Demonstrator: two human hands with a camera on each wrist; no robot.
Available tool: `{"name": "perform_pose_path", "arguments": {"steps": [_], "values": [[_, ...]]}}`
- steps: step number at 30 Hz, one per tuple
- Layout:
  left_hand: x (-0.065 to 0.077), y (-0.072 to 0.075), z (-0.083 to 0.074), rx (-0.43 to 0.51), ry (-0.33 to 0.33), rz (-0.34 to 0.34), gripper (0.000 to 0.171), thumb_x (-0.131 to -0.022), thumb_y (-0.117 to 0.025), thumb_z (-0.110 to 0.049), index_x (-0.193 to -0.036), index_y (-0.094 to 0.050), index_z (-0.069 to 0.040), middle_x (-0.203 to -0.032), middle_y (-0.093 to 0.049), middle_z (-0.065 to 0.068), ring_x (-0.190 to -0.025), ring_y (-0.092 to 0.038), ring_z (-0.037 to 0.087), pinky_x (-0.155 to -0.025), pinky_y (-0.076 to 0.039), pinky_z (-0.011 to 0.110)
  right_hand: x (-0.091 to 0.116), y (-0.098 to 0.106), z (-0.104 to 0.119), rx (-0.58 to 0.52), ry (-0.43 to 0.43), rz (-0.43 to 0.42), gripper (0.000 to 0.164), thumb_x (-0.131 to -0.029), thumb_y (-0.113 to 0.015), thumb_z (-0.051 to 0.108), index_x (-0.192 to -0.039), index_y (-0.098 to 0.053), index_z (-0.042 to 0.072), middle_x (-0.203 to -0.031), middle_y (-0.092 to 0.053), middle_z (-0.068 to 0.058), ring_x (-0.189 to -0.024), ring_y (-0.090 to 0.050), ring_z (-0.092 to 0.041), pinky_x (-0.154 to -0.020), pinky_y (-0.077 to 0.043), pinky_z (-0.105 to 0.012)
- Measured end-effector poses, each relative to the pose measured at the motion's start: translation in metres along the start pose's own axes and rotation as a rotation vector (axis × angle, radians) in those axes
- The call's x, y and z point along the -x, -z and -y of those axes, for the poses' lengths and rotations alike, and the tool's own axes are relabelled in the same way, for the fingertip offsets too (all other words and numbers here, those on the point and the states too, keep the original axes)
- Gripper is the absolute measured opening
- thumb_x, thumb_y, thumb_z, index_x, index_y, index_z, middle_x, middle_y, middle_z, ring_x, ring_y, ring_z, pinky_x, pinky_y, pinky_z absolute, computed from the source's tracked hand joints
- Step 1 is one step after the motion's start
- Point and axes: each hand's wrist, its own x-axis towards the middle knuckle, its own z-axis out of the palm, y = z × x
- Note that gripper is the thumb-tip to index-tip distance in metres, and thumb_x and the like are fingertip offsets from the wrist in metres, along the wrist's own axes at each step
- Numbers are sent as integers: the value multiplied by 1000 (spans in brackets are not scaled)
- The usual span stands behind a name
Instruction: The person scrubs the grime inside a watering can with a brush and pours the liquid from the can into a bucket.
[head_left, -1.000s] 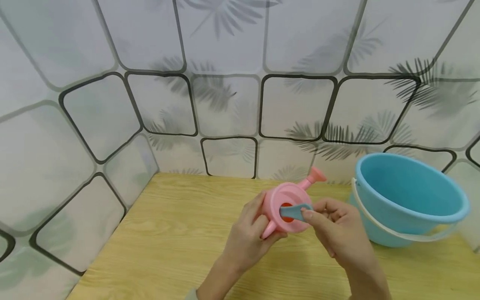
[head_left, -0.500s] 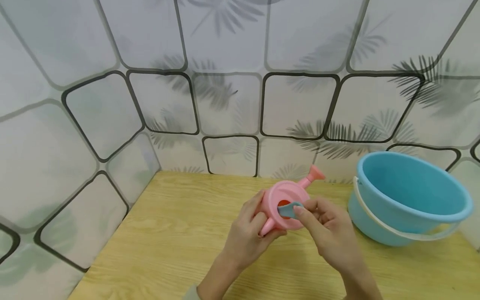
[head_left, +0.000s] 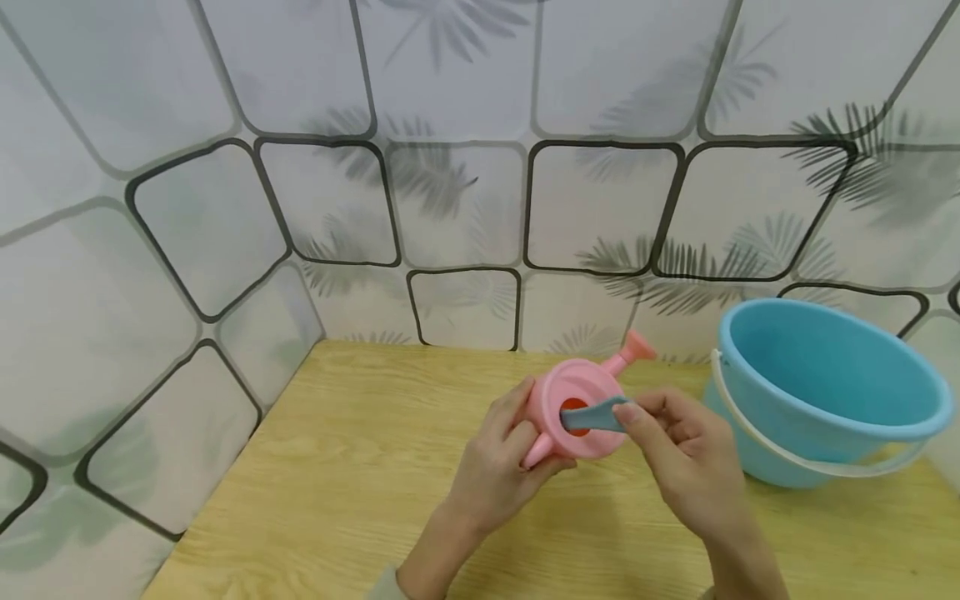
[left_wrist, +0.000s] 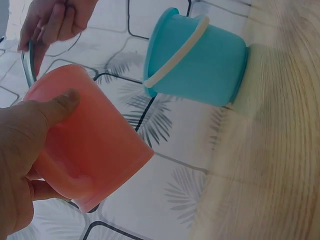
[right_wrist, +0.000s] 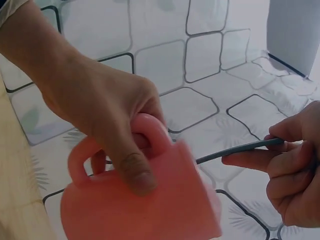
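A pink toy watering can [head_left: 558,385] is held up above the table, its top opening tilted toward the head camera. My left hand [head_left: 491,471] grips it by the handle and side, with the thumb on the wall in the left wrist view. My right hand [head_left: 693,467] pinches the wide end of a flat blue-grey handle [head_left: 596,415] between thumb and fingers. The handle's narrow end goes into the can's opening, so whatever it carries is hidden. Something red-orange [head_left: 575,406] shows inside the opening. In the right wrist view the handle [right_wrist: 235,149] looks thin, edge-on.
A light blue bucket [head_left: 787,450] with a white carrying handle [head_left: 757,446] stands on the right of the wooden table [head_left: 360,450]. Behind and to the left, patterned walls [head_left: 457,208] border the table. The can's spout [head_left: 628,350] points toward the back right.
My right hand first moved left toward the can with the blue-grey handle, then back right, and more of the handle shows now. My left hand and the can stay nearly still.
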Motion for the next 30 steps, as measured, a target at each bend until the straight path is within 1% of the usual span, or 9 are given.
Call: {"name": "perform_pose_path", "arguments": {"steps": [3,6,9,14,17,21,26,27,30], "values": [[-1,-1,2,-4,-13,12,40,-67,-85,-29,-76,-54,-5,-126,-54,26,-114,-56,37,-94,-50,37,-1,5,0,-25,22,-21,15,-86,-53,-18,-85,-59,-5,-48,-32,2,-35,-23,-8,-30,-18,-16],[-1,-2,2,-4,-15,15,40,-67,-85,-29,-76,-54,-5,-124,-55,27,-112,-57,37,-93,-51,37,-2,1,-4,21,-8,34,14,-87,-54,-15,-87,-61,-3,-56,-52,1,-39,-25,-8,-34,-24,-19],[1,-3,1,3,-1,11,41,-67,-85,-30,-75,-53,-5,-124,-55,27,-111,-58,36,-91,-52,35,-3,-2,-6,90,-32,54,13,-87,-56,-13,-86,-61,-2,-58,-54,0,-40,-27,-9,-35,-27,-21],[1,-3,1,16,15,6,42,-67,-86,-29,-75,-52,-6,-126,-54,26,-113,-56,37,-92,-51,35,-1,8,-3,20,44,-19,15,-86,-51,-18,-87,-61,-6,-50,-32,2,-38,-24,-7,-31,-19,-17],[2,-4,1,11,16,3,42,-66,-86,-30,-76,-53,-6,-124,-55,26,-113,-57,36,-92,-52,35,-2,6,-5,51,43,5,17,-88,-51,-17,-89,-63,-4,-54,-42,0,-42,-26,-7,-34,-24,-19],[4,-4,0,16,44,0,40,-66,-85,-31,-80,-56,-6,-124,-56,24,-113,-57,36,-92,-52,34,-3,0,-7,178,27,28,16,-90,-54,-11,-89,-65,1,-58,-49,0,-44,-28,-6,-38,-28,-22],[3,-3,-1,20,33,17,40,-67,-85,-31,-78,-55,-6,-125,-55,24,-114,-57,35,-93,-51,35,-2,4,-3,215,76,-66,16,-90,-52,-11,-86,-63,-1,-52,-34,4,-44,-28,-5,-36,-22,-20],[3,-3,-1,18,22,21,40,-68,-85,-31,-77,-54,-7,-125,-55,24,-114,-57,35,-93,-51,35,-2,4,-3,224,71,-64,16,-90,-52,-11,-86,-63,0,-52,-36,4,-45,-29,-5,-37,-24,-20],[3,-5,-3,12,-5,26,41,-67,-85,-32,-76,-54,-6,-124,-56,25,-113,-57,36,-92,-52,36,-3,-1,-5,223,32,20,17,-92,-52,-7,-88,-63,5,-59,-55,4,-54,-47,-4,-48,-39,-17]]}}
